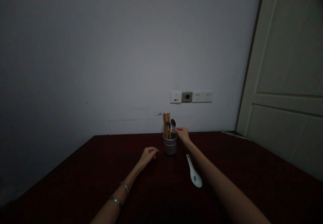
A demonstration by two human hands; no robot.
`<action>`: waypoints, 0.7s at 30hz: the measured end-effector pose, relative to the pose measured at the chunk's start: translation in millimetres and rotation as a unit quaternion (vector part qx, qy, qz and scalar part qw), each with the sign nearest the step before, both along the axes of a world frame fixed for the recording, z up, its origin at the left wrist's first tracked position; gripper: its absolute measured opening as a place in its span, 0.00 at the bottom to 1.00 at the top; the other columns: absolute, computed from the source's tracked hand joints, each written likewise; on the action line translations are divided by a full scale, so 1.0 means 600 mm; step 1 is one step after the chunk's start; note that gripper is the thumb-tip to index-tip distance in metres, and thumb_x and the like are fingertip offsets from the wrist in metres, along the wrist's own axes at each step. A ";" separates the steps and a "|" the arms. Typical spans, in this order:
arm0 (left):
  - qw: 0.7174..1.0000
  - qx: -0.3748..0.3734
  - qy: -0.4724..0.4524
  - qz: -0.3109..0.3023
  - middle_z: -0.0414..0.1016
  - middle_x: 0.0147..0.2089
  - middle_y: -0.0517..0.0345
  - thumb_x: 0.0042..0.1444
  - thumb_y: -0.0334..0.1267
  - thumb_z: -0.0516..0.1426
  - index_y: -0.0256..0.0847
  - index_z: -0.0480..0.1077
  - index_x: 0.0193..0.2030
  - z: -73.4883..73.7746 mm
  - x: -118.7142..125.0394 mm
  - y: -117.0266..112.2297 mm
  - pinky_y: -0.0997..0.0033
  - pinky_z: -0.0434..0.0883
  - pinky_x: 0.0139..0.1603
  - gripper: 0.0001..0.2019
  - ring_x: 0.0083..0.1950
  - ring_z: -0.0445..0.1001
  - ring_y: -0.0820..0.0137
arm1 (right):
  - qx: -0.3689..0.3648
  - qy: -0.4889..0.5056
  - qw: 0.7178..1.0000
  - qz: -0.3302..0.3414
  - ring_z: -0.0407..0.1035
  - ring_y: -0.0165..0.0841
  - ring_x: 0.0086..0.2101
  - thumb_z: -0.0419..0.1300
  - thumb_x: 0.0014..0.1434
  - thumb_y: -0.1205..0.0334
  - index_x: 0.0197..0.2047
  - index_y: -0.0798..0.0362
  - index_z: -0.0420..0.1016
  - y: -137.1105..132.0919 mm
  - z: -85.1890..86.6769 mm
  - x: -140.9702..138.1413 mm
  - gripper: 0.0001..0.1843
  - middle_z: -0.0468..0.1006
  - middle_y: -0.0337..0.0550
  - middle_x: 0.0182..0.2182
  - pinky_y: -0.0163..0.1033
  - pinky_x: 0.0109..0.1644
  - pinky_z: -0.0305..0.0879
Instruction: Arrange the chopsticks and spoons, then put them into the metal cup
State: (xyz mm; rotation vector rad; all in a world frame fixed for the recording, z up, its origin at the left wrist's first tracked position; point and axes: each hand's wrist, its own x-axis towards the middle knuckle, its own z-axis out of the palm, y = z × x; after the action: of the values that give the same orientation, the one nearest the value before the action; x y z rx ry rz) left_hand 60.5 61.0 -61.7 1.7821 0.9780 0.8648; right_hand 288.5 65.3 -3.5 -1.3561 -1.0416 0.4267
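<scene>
A grey metal cup (pixel 170 147) stands upright on the table, holding several wooden chopsticks (pixel 165 123) and a metal spoon (pixel 168 125), bowl up. Pinched between thumb and fingertips of my right hand (pixel 182 134) is another metal spoon (pixel 173 123). Its bowl points up and its lower end is hidden at the cup's rim. My left hand (pixel 149 154) rests to the left of the cup, apart from it, fingers loosely bent with nothing visible in them. A white soup spoon (pixel 195 177) with a blue mark lies beside my right forearm.
The dark red table (pixel 101 156) meets a pale wall (pixel 126 66) at the back. Sockets (pixel 202 97) and a switch plate (pixel 187 97) sit on the wall behind the cup. At the right stands a light panelled door (pixel 290 72). A thin strip (pixel 234 135) lies at the back right edge.
</scene>
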 end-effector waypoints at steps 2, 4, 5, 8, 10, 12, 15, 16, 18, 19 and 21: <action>1.000 0.004 0.002 0.002 0.59 0.14 0.66 0.48 0.41 0.49 0.32 0.71 0.32 0.000 0.001 -0.001 0.78 0.50 0.19 0.15 0.16 0.53 0.79 | -0.002 0.007 1.000 0.004 0.71 0.34 0.26 0.60 0.40 0.57 0.25 0.60 0.78 0.001 -0.010 -0.003 0.13 0.78 0.47 0.23 0.32 0.26 0.62; 1.000 0.007 0.002 0.003 0.59 0.14 0.66 0.49 0.41 0.49 0.32 0.71 0.32 -0.001 0.001 -0.001 0.78 0.50 0.19 0.15 0.16 0.53 0.79 | -0.003 0.012 1.000 0.007 0.72 0.35 0.27 0.60 0.40 0.58 0.25 0.60 0.78 0.002 -0.016 -0.005 0.13 0.78 0.48 0.24 0.32 0.27 0.63; 1.000 0.009 0.002 0.003 0.59 0.14 0.66 0.49 0.41 0.49 0.32 0.71 0.32 -0.001 0.001 -0.001 0.78 0.50 0.19 0.15 0.16 0.53 0.79 | -0.004 0.014 1.000 0.007 0.72 0.35 0.27 0.60 0.40 0.58 0.25 0.60 0.78 0.002 -0.018 -0.005 0.12 0.79 0.48 0.24 0.32 0.27 0.63; 1.000 0.007 0.004 0.004 0.60 0.14 0.66 0.48 0.40 0.49 0.33 0.71 0.32 -0.002 0.001 -0.001 0.78 0.50 0.19 0.14 0.16 0.53 0.79 | -0.006 0.016 1.000 0.011 0.72 0.35 0.27 0.60 0.40 0.59 0.25 0.60 0.78 0.003 -0.020 -0.005 0.12 0.79 0.48 0.24 0.33 0.28 0.63; 1.000 0.006 0.006 0.005 0.60 0.14 0.66 0.48 0.39 0.49 0.33 0.71 0.32 -0.002 0.000 -0.001 0.78 0.50 0.19 0.14 0.16 0.53 0.79 | -0.008 0.014 1.000 0.015 0.72 0.35 0.27 0.60 0.40 0.59 0.24 0.60 0.77 0.004 -0.022 -0.004 0.12 0.79 0.48 0.24 0.33 0.28 0.64; 1.000 0.009 0.006 0.004 0.60 0.14 0.66 0.48 0.38 0.49 0.33 0.71 0.31 -0.003 0.001 0.001 0.78 0.50 0.19 0.13 0.16 0.53 0.79 | -0.010 0.012 1.000 0.019 0.72 0.35 0.27 0.60 0.40 0.58 0.24 0.60 0.77 0.006 -0.024 -0.001 0.12 0.79 0.47 0.24 0.33 0.28 0.64; 1.000 0.014 0.008 0.001 0.59 0.14 0.66 0.48 0.37 0.49 0.33 0.71 0.31 -0.006 0.001 0.004 0.78 0.51 0.19 0.13 0.16 0.53 0.79 | -0.013 0.008 1.000 0.021 0.72 0.35 0.27 0.61 0.40 0.58 0.24 0.59 0.77 0.010 -0.029 0.004 0.12 0.78 0.46 0.23 0.33 0.28 0.64; 1.000 0.015 0.008 0.001 0.59 0.14 0.67 0.48 0.37 0.49 0.33 0.71 0.31 -0.008 0.001 0.006 0.78 0.51 0.19 0.13 0.16 0.53 0.79 | -0.015 0.007 1.000 0.021 0.72 0.35 0.27 0.61 0.39 0.58 0.24 0.59 0.77 0.011 -0.031 0.006 0.12 0.78 0.46 0.23 0.33 0.28 0.64; 1.000 0.016 0.007 0.001 0.60 0.14 0.66 0.48 0.38 0.49 0.33 0.72 0.31 -0.011 0.001 0.009 0.78 0.51 0.20 0.13 0.16 0.54 0.79 | -0.019 0.003 1.000 0.020 0.72 0.35 0.27 0.61 0.39 0.58 0.24 0.60 0.77 0.012 -0.033 0.009 0.13 0.78 0.47 0.23 0.33 0.28 0.63; 1.000 0.018 0.005 0.001 0.60 0.14 0.66 0.48 0.38 0.49 0.33 0.72 0.31 -0.013 0.001 0.010 0.78 0.52 0.20 0.13 0.17 0.55 0.79 | -0.021 0.001 1.000 0.020 0.72 0.35 0.27 0.61 0.38 0.58 0.24 0.60 0.77 0.013 -0.034 0.010 0.13 0.78 0.47 0.23 0.33 0.28 0.63; 1.000 0.021 0.004 0.004 0.60 0.14 0.66 0.48 0.39 0.49 0.33 0.72 0.30 -0.015 0.001 0.011 0.78 0.52 0.20 0.13 0.17 0.55 0.78 | -0.022 -0.004 1.000 0.021 0.72 0.36 0.26 0.61 0.38 0.57 0.25 0.61 0.77 0.012 -0.035 0.011 0.14 0.78 0.47 0.23 0.33 0.27 0.63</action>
State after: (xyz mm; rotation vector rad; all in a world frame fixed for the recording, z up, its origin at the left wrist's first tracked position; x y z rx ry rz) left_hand 61.3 67.8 -70.5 1.8206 0.9786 0.8900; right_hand 295.4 72.7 -24.7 -1.3782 -1.0738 0.4781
